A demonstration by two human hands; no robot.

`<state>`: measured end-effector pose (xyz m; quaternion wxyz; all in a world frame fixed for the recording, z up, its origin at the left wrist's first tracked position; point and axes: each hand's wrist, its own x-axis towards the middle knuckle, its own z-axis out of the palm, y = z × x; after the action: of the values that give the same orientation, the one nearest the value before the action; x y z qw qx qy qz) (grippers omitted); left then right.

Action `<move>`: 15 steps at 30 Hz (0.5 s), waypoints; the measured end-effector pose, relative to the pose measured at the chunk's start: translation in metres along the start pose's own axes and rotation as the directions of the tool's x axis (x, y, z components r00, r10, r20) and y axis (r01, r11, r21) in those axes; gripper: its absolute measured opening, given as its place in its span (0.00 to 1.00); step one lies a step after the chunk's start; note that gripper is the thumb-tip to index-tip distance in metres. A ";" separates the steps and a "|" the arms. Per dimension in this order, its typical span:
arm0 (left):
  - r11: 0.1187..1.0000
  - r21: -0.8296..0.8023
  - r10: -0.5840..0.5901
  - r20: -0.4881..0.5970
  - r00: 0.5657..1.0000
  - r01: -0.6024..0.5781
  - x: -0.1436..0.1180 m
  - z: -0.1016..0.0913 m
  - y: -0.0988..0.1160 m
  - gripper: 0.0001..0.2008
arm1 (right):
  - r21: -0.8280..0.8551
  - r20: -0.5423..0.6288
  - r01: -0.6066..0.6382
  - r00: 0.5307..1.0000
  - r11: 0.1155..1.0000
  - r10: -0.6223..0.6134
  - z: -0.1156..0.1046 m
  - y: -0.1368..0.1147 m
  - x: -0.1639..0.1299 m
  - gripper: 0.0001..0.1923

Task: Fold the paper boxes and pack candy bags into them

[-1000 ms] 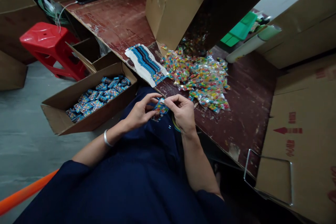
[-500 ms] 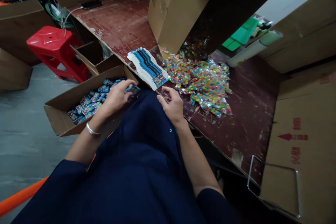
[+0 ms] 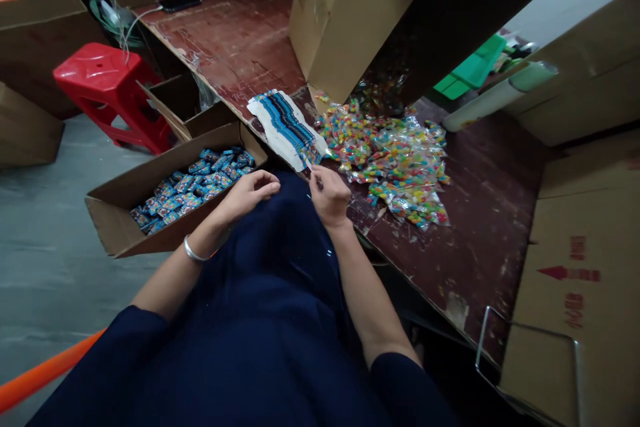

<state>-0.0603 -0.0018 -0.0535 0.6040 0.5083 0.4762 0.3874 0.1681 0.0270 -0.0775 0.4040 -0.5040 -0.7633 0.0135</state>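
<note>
- The right hand (image 3: 330, 197) was seen at the tabletop's near edge, fingers pinched on the lowest card of a fanned stack of blue cards (image 3: 289, 128).
- The left hand (image 3: 247, 192) was held loosely curled and empty above the lap.
- Beside it, an open carton (image 3: 150, 240) was filled with blue packets (image 3: 193, 188).
- Candy bags (image 3: 395, 163) were spilled from a tipped box (image 3: 350, 20).

Right hand (image 3: 327, 195) fingertips hidden; prints on blue packs (image 3: 195, 188) too small.
</note>
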 end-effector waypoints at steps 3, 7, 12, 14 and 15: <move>0.886 -0.437 -0.131 0.095 0.987 0.159 0.003 0.019 -0.010 0.25 | 0.081 -0.080 0.195 0.979 0.977 -0.189 -0.019 -0.027 -0.026 0.09; 0.744 -0.616 -0.143 0.232 0.962 0.259 0.000 0.025 -0.012 0.27 | 0.197 -0.036 0.345 0.938 0.918 -0.345 -0.037 -0.061 -0.053 0.16; 0.814 -0.544 -0.029 0.314 0.949 0.205 -0.011 0.018 0.002 0.31 | 0.309 0.146 -0.006 0.988 0.951 -0.041 -0.057 -0.075 -0.046 0.27; 0.853 -0.483 -0.002 0.378 0.926 0.198 -0.015 0.017 0.007 0.32 | 0.299 0.250 -0.159 0.965 0.941 0.083 -0.065 -0.075 -0.037 0.30; 0.868 -0.456 0.003 0.400 0.916 0.196 -0.017 0.018 0.009 0.31 | 0.300 0.302 -0.202 0.947 0.932 0.108 -0.068 -0.074 -0.032 0.29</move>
<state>-0.0470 -0.0204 -0.0411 0.8133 0.3811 0.2592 0.3550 0.1602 -0.0614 -0.0192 0.3674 -0.4820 -0.7572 0.2434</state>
